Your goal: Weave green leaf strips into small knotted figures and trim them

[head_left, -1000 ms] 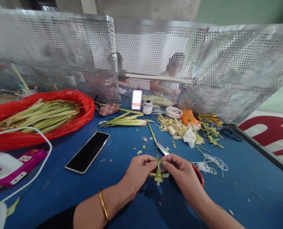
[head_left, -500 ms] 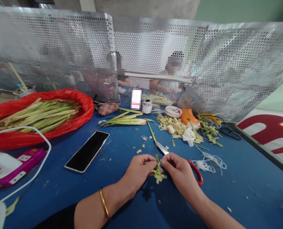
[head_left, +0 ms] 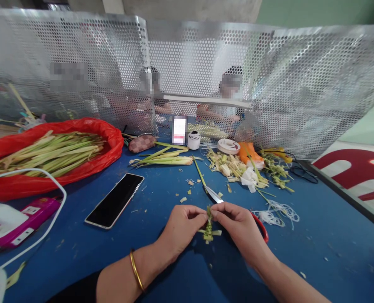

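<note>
Below frame centre, woven leaf piece (head_left: 208,233): long axis up-down, body below grip; left hand (head_left: 181,227), right hand (head_left: 239,225) equally near, both pinched on upper end.

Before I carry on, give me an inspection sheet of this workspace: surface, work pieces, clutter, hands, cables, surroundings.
Surface: blue tabletop, scattered with small scraps.
Work pieces: small woven green piece between the hands; scissors partly hidden by the right hand; loose stalks farther back; red bag holding more.
Clutter: dark-screened phone, trimmings heap, tangled white string.
Hands: left hand and right both have fingertips at the woven piece's upper end.
Cables: white cable looping near a purple power strip; black cable at far right.
Surroundings: perforated metal screen, people behind it.
</note>
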Motion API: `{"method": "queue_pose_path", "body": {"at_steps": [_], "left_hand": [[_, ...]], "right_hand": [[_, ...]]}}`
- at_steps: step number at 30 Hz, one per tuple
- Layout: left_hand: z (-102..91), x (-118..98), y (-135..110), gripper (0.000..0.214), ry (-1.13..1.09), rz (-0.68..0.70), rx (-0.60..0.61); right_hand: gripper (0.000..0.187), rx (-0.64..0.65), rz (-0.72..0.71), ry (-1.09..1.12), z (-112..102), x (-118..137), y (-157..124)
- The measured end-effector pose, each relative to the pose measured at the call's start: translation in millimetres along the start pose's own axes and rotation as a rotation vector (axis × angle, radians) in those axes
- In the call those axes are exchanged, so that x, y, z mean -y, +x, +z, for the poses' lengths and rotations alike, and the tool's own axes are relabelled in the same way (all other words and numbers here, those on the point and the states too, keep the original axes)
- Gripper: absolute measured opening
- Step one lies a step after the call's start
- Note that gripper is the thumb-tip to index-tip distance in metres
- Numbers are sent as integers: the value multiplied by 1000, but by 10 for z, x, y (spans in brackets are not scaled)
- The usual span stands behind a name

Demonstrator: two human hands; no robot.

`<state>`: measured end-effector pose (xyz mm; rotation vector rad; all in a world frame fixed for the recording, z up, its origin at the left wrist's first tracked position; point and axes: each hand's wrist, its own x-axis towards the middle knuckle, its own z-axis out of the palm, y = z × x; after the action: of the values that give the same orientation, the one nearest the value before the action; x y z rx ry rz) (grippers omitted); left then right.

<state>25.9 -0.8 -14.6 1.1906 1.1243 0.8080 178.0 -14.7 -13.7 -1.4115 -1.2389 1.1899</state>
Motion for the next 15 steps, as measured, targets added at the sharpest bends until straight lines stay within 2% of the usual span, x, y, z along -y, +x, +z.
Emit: {"method": "queue_pose_path", "body": {"at_steps": [10, 15], "left_hand": [[22, -29, -9, 20, -31, -20, 44], [4, -15, 10, 21, 64, 18, -8]], "right_hand": [[18, -8, -2, -18, 10, 70, -12], [20, -3, 9, -12, 26, 62, -26]]}}
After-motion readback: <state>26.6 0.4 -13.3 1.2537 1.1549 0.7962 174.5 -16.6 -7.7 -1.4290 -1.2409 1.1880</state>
